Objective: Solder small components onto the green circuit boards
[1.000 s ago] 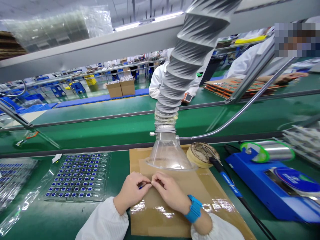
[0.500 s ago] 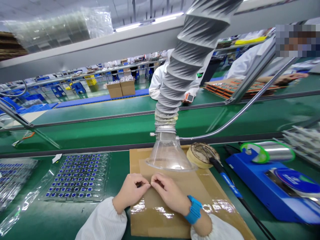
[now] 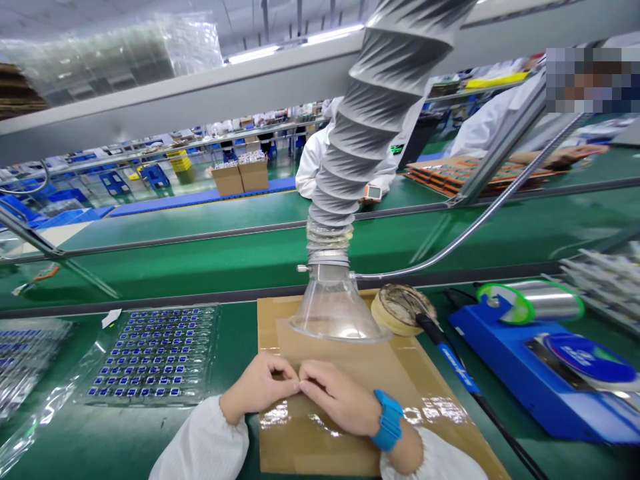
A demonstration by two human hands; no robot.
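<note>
My left hand (image 3: 260, 390) and my right hand (image 3: 334, 395) meet fingertip to fingertip over a taped cardboard sheet (image 3: 350, 427) on the green bench. Both are closed in a pinch on a tiny part between them, hidden by the fingers. A blue watch (image 3: 386, 419) is on my right wrist. Just beyond the hands hangs a clear fume funnel (image 3: 334, 310) on a grey ribbed hose (image 3: 373, 113). To the left lies a clear tray of small blue parts (image 3: 155, 353).
A soldering iron with a blue handle (image 3: 453, 363) rests by a sponge holder (image 3: 400, 308). A blue soldering station (image 3: 545, 373) with a solder spool (image 3: 535, 301) sits to the right. More trays (image 3: 25, 360) lie far left. People in white coats (image 3: 315, 160) work across the conveyor.
Both hands have drawn slightly toward me and pinched closer; the small blue part seen between the fingers a second ago is now hidden.
</note>
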